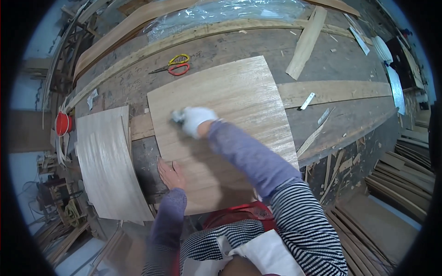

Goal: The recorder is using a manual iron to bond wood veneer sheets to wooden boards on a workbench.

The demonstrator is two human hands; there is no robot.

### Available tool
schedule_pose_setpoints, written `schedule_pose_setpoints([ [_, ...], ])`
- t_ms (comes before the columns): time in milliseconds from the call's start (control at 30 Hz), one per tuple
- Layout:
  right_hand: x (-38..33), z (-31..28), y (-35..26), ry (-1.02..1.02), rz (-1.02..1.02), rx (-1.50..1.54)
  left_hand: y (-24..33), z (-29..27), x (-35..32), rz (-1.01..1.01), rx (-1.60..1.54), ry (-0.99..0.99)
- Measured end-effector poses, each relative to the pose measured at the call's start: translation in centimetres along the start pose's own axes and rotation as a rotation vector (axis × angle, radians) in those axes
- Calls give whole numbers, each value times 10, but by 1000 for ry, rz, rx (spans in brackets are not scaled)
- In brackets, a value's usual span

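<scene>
A large pale wood veneer sheet lies on the dark workbench. My right hand, in a white glove, is closed around a small grey object pressed on the sheet near its left side; what the object is I cannot tell. My bare left hand lies flat with fingers spread on the sheet's lower left edge. Both forearms wear purple sleeves.
Another pale veneer sheet curls over the bench's left end. Yellow and red scissors lie behind the sheet. A wood strip, a small blade, clear plastic, a red container and stacked slats surround the bench.
</scene>
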State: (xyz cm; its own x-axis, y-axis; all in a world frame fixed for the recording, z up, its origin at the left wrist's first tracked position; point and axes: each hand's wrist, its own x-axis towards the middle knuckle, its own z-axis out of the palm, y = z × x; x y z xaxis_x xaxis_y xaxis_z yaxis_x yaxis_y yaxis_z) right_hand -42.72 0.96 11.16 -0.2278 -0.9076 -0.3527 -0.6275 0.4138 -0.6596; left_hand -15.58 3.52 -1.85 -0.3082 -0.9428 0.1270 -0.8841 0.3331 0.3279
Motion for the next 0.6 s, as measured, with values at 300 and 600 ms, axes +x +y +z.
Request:
schedule_pose_setpoints([
  [300,4,-149,271,761,731,186,15,6,7,-54,-57,-47],
  [600,107,-40,48,316,255,-45,4,-8,8,-62,-21,-26],
])
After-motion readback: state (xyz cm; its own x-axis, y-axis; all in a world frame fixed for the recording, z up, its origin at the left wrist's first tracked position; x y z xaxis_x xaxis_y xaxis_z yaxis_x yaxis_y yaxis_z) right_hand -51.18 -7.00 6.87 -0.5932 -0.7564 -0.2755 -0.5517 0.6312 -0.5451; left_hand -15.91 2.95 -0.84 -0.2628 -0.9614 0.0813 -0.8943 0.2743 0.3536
